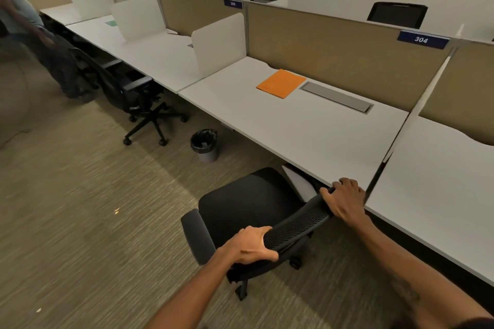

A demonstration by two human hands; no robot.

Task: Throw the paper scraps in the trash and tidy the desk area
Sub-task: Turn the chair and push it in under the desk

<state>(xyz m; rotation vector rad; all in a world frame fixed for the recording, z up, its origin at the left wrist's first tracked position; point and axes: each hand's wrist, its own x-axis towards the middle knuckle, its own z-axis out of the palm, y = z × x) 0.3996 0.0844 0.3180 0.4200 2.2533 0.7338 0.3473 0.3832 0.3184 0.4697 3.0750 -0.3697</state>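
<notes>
A black office chair stands at the front edge of the white desk, its seat turned toward the desk. My left hand grips the left end of the chair's mesh backrest top. My right hand grips the right end, close to the desk edge. An orange folder lies flat on the desk near the beige partition. A small grey trash bin with a black liner stands on the carpet under the desk's left end. Two tiny paper scraps lie on the carpet, one left of the chair and one nearer the bottom left.
A second black chair stands by the neighbouring desk to the left. A person stands at far left. White dividers separate the desks, a grey cable hatch is set in the desk, and a green paper lies on a far desk.
</notes>
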